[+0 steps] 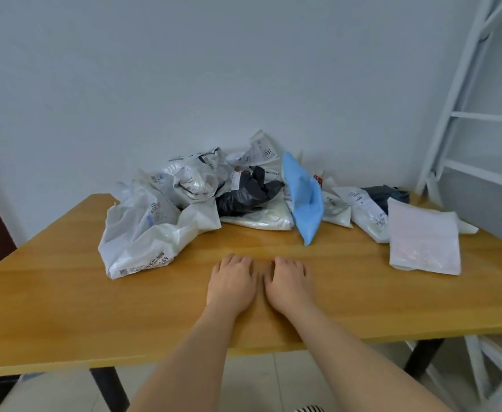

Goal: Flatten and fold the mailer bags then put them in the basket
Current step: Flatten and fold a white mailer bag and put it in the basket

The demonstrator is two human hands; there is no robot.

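Observation:
Several crumpled mailer bags lie heaped along the far side of the wooden table (65, 292). A large white bag (142, 236) with printed labels sits at the left of the heap. A black bag (246, 191) lies in the middle and a blue bag (304, 200) stands tilted beside it. A flat white bubble mailer (423, 242) lies at the right. My left hand (233, 282) and my right hand (289, 283) rest palm down side by side on the bare wood in front of the heap, holding nothing. No basket is in view.
A white wall stands right behind the table. A white metal ladder frame (463, 108) rises at the right. More white bags (365, 212) and a dark grey one (386, 194) lie near the far right corner. Black table legs and a tiled floor show below the front edge.

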